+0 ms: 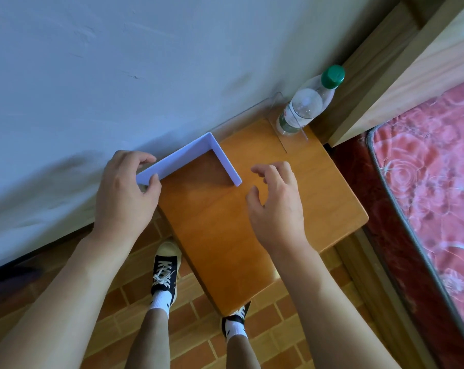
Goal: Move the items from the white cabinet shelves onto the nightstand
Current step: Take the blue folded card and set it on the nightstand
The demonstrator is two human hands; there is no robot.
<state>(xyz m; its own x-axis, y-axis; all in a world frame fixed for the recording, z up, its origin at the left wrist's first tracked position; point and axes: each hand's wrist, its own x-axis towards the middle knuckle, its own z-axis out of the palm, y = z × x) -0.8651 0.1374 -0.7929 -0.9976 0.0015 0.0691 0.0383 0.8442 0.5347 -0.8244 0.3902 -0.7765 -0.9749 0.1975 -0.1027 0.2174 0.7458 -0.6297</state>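
The left hand (127, 187) is curled round one end of a white L-shaped piece (196, 155): the thumb is pressed on its front face and the fingers are hooked over its top edge on the wall side. The piece is thus gripped, not merely touched. Its long arm is stood along the wall (119, 75) at the back left of the nightstand (318, 198), and its short arm is turned out over the wooden top.

The right hand (276, 201) is held just above the nightstand, near the free end of the short arm but apart from it. Its fingers are loosely bent and spread, and nothing is held in it.

The step in hand is judged to be the setting down of this piece: it appears to be already resting on the nightstand and only being squared up against the wall. What is called for next is probably a release by the left hand once the piece stands steady, with the right hand ready to nudge the short arm if needed; more items may then have to be fetched, though the cabinet is not in view.

At the nightstand's far right corner a bottle (305, 105) with a green cap is stood in a clear holder (294, 137). A bed (425, 169) is seen to the nightstand's right.
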